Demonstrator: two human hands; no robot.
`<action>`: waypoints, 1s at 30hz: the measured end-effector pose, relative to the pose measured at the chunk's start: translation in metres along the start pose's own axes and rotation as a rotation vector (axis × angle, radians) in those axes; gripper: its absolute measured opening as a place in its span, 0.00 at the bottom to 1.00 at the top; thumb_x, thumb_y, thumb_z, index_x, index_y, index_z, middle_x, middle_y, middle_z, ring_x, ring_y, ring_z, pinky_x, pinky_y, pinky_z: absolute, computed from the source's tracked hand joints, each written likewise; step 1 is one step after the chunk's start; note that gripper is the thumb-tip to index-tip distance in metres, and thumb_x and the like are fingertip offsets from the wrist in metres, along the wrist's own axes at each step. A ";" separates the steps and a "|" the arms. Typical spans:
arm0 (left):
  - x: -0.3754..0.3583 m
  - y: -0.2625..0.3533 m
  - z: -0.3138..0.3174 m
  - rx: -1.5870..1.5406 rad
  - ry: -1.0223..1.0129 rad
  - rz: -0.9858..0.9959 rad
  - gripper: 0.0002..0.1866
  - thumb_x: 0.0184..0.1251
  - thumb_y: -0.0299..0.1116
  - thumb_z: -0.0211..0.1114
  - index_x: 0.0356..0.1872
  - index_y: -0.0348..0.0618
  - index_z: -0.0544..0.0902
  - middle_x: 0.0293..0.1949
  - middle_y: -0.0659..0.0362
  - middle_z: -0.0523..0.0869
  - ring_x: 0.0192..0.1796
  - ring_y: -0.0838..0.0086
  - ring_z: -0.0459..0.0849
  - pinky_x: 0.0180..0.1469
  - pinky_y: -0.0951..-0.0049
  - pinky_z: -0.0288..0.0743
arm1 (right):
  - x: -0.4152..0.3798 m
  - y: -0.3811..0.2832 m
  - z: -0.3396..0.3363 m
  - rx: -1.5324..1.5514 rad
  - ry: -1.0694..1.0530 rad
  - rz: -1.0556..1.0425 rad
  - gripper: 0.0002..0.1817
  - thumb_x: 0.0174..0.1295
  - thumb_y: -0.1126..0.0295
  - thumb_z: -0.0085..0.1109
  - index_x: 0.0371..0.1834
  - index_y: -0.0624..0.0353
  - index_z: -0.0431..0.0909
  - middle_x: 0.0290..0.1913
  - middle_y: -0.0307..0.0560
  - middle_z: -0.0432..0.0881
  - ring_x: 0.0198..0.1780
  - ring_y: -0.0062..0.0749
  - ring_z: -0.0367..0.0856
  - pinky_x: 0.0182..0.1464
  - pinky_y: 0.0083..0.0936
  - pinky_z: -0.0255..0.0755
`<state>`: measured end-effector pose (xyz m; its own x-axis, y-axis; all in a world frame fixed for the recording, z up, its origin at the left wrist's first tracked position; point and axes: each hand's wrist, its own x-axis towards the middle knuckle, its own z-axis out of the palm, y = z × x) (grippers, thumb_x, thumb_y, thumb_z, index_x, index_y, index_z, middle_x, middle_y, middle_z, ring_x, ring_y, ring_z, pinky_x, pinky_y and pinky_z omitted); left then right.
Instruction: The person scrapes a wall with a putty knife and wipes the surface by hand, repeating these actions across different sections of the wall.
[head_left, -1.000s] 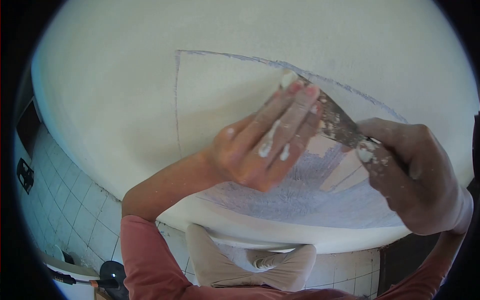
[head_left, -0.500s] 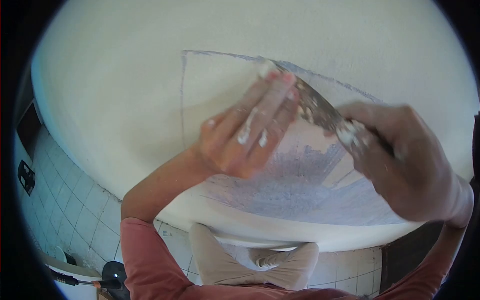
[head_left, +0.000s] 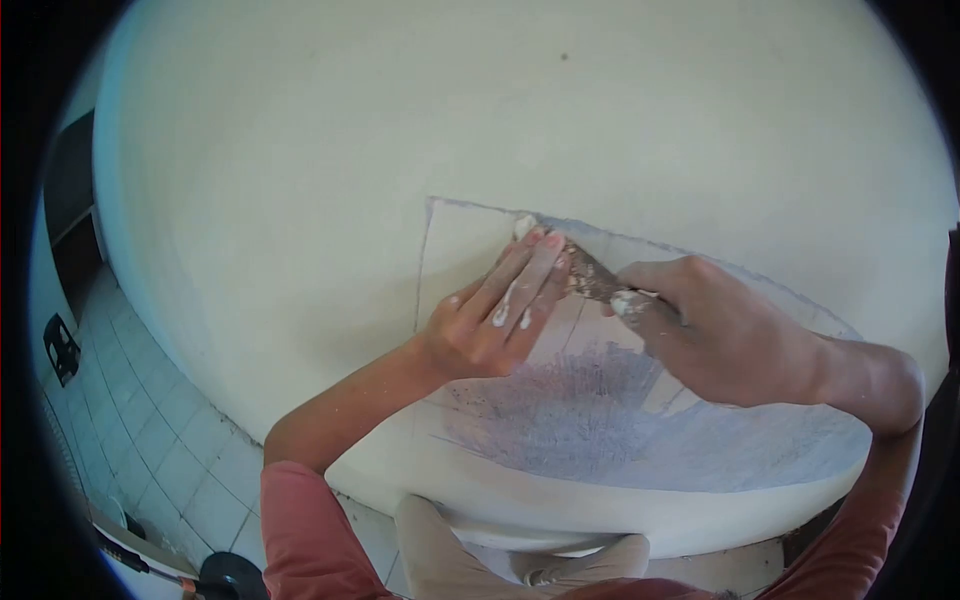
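Note:
My right hand [head_left: 735,335] is closed around the handle of a scraper [head_left: 592,277], its blade smeared with pale filler. The blade slants up and left against a cream wall [head_left: 300,130], at the top edge of an outlined area. My left hand [head_left: 490,315] lies over the blade's far end, fingers stretched out and pressing on it. White smears mark its fingers. A small lump of white filler [head_left: 525,226] shows at the blade's tip. Below my hands is a rough purple-grey patch [head_left: 570,410] on the wall.
Pale floor tiles [head_left: 170,470] run along the wall's foot at the left. A dark object [head_left: 62,348] stands on them. At the lower left are a round black object [head_left: 232,575] and a rod-like tool. My knees [head_left: 430,540] are close to the wall.
The view has tilted up, so the wall outline sits lower. The scraper, with both hands on it, has shifted left toward the outline's upper left corner.

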<state>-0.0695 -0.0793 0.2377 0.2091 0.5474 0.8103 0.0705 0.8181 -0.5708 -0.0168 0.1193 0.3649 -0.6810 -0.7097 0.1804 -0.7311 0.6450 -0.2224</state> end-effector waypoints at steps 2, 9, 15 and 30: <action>0.000 0.001 -0.002 -0.014 0.023 -0.023 0.10 0.57 0.26 0.61 0.40 0.33 0.82 0.47 0.45 0.82 0.48 0.61 0.84 0.43 0.75 0.83 | -0.004 0.004 0.000 -0.004 0.039 -0.072 0.12 0.61 0.73 0.43 0.30 0.72 0.74 0.21 0.67 0.74 0.25 0.59 0.76 0.30 0.44 0.68; 0.001 0.003 -0.006 0.045 0.014 -0.023 0.09 0.61 0.28 0.63 0.41 0.36 0.80 0.46 0.52 0.85 0.44 0.70 0.86 0.31 0.85 0.76 | -0.004 0.001 0.003 -0.037 0.027 -0.053 0.15 0.60 0.72 0.43 0.27 0.75 0.74 0.24 0.68 0.77 0.29 0.59 0.78 0.34 0.43 0.71; -0.002 0.000 -0.015 -0.015 -0.026 -0.046 0.09 0.58 0.24 0.62 0.40 0.33 0.81 0.49 0.48 0.82 0.50 0.64 0.83 0.37 0.79 0.82 | -0.003 -0.010 -0.002 0.003 -0.068 0.000 0.13 0.64 0.71 0.42 0.36 0.71 0.75 0.14 0.50 0.70 0.15 0.31 0.70 0.22 0.30 0.66; -0.017 -0.007 -0.019 -0.047 -0.041 -0.031 0.10 0.59 0.26 0.60 0.40 0.35 0.82 0.50 0.47 0.81 0.49 0.62 0.84 0.37 0.78 0.84 | 0.002 -0.020 0.007 -0.065 0.038 -0.118 0.15 0.61 0.70 0.43 0.26 0.73 0.75 0.23 0.68 0.77 0.29 0.60 0.79 0.35 0.45 0.72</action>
<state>-0.0551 -0.0980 0.2259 0.1658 0.5293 0.8321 0.1220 0.8263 -0.5499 -0.0035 0.1034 0.3627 -0.5901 -0.7714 0.2384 -0.8067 0.5752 -0.1355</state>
